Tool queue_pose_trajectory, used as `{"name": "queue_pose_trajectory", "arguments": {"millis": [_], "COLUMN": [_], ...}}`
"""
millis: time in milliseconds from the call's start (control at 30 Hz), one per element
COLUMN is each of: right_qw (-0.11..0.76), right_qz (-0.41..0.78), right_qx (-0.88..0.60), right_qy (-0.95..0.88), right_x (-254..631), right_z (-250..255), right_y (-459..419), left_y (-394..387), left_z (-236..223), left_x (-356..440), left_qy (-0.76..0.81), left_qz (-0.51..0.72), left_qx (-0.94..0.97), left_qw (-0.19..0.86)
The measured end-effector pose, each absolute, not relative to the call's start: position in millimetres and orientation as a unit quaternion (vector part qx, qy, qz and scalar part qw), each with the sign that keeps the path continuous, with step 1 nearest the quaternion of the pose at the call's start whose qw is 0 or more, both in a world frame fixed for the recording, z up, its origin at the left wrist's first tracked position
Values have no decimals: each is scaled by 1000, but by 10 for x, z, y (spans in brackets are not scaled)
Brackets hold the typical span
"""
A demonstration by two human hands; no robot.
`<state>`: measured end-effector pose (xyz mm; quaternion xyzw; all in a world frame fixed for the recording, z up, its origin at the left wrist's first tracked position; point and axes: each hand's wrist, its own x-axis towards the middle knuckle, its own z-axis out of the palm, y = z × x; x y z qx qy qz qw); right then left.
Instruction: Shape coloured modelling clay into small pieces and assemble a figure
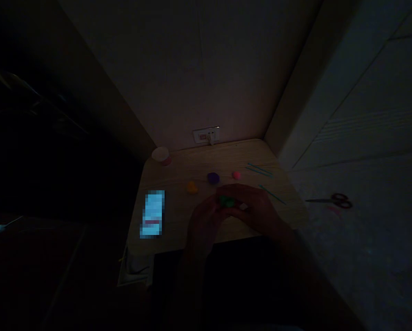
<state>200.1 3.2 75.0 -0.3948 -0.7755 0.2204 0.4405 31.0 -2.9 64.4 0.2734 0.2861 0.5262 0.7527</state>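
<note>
Lump (226, 201): between left hand (203, 218) and right hand (257, 204), over table (176, 230)
Phone (152, 214): on table, left
Cup (162, 156): behind phone
Scissors (330, 200): right of table

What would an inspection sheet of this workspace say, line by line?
Surface: wooden-looking table, dimly lit
Job's things: green lump, held; orange lump, purple piece, pink piece on the table
Clutter: lit screen at left, cup at back-left corner, teal sticks at right
Hands: fingers of left hand and right hand around the green lump
Cables: plug in wall socket; lead not traceable
Surroundings: wall behind; scissors beyond the table's right edge
</note>
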Motion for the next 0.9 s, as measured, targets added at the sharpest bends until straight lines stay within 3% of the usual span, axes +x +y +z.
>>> {"name": "queue_pose_trajectory", "arguments": {"millis": [267,500,567,633,767,900], "right_qw": [448,537,580,604,577,573], "right_qz": [193,247,289,341,460,483], "right_qx": [-398,-471,-502,-524,-506,-534], "right_qy": [-777,-655,-572,-495,-447,-392], "right_x": [2020,1954,1913,1846,1631,1475], "right_z": [673,650,656,647,554,471], "right_y": [129,158,138,99,-40,-207], "left_y": [-97,-54,-30,-22,-39,-22], "left_z": [686,526,500,490,485,441], "left_x": [297,313,308,295,260,215], "left_qy": [254,247,291,368,414,383], "left_qz": [516,501,523,557,502,470], "left_qx": [254,283,332,424,665,741], "left_qw": [777,780,729,612,365,289]}}
